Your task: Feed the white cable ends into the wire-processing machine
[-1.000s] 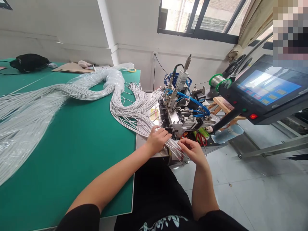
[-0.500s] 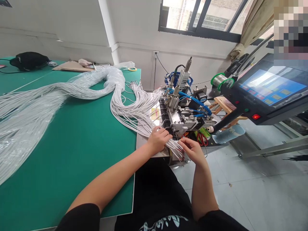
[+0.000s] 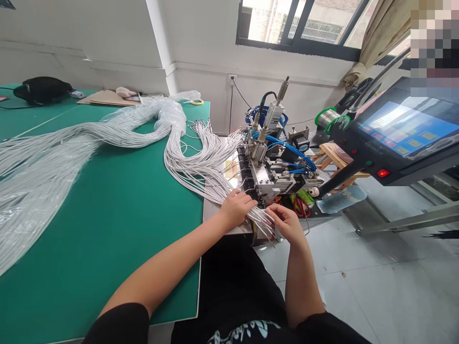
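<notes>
A thick bundle of thin white wires (image 3: 186, 162) runs across the green table (image 3: 107, 229) to a small metal machine (image 3: 276, 167) with blue hoses. My left hand (image 3: 236, 208) rests on the wire ends at the machine's front, its fingers curled over them and pressing them down. My right hand (image 3: 287, 223) is just to the right, fingers pinched on the tips of a few wires. Both hands sit at the table's near right edge, in front of the machine's clamp.
A touchscreen control panel (image 3: 405, 131) on an arm stands at the right. Red-handled scissors (image 3: 300, 206) lie beside the machine. A solder spool (image 3: 328, 119) sits behind it. A black bag (image 3: 43, 90), cardboard and tape roll lie at the table's far end.
Both hands stay on the wire ends with only slight finger shifts; the view has drifted a little.
</notes>
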A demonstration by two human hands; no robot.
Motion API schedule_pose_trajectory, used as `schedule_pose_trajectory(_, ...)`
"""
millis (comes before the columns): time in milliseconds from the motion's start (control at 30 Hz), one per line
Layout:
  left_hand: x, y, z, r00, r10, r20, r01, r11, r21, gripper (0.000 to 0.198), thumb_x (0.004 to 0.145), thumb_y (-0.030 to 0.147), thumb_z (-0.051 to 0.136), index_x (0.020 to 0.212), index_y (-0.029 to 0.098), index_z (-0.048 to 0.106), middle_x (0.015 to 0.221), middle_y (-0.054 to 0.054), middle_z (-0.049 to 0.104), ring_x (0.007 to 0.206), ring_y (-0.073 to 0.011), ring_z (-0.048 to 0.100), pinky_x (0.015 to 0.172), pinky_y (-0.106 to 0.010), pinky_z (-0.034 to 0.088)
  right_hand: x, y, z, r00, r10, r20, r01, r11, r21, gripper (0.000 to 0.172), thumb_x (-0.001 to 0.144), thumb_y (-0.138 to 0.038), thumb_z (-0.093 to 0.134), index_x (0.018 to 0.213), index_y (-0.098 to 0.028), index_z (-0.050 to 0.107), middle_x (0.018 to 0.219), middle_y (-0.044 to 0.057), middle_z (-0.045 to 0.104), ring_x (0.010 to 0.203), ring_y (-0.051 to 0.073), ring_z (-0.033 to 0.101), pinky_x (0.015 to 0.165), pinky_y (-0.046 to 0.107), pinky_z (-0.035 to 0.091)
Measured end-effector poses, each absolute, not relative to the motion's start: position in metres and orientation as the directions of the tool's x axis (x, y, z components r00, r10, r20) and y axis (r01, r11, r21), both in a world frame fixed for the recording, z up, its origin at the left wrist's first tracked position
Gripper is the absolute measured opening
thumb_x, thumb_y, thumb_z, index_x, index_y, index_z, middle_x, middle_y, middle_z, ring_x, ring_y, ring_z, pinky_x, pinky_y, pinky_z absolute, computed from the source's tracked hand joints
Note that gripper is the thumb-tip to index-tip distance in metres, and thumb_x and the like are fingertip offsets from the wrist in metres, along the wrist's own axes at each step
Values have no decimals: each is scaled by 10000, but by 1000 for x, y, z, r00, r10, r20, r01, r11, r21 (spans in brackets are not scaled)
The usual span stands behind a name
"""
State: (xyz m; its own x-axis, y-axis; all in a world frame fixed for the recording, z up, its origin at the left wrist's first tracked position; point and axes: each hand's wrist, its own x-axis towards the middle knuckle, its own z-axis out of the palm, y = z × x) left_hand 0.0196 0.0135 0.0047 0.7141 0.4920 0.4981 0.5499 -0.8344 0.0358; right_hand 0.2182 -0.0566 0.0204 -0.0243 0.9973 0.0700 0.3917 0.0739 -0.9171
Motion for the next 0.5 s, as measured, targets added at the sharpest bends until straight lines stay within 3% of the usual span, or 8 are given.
schedule_pose_trajectory(167, 19, 14, 2, 693, 490, 528, 552, -833, 49, 292, 883, 154, 425, 1104, 169, 615, 837, -54, 662, 777, -190, 599, 728, -339, 414, 220, -59, 18, -38, 984, 176, 359, 178, -916, 294, 808, -367, 665, 1050, -202, 679, 909, 63, 677, 742, 181, 627, 617, 268, 501)
schedule_pose_trajectory(300, 18, 13, 0, 702, 501, 506, 539, -838, 83, 287, 848, 190, 485, 1100, 183, 622, 791, -34, 660, 723, -181, 613, 642, -318, 415, 220, -59, 18, 38, 951, 306, 413, 264, -872, 197, 831, -343, 648, 956, -220, 736, 915, 66, 703, 829, 203, 645, 712, 299, 517)
schedule_pose_trajectory(500, 17, 12, 2, 701, 504, 504, 542, -836, 83, 371, 831, 158, 500, 1190, 195, 587, 790, -18, 635, 723, -170, 608, 626, -297, 421, 222, -57, 19, 117, 975, 189, 333, 140, -932, 235, 778, -402, 697, 891, -202, 747, 884, 70, 734, 764, 216, 668, 675, 316, 535)
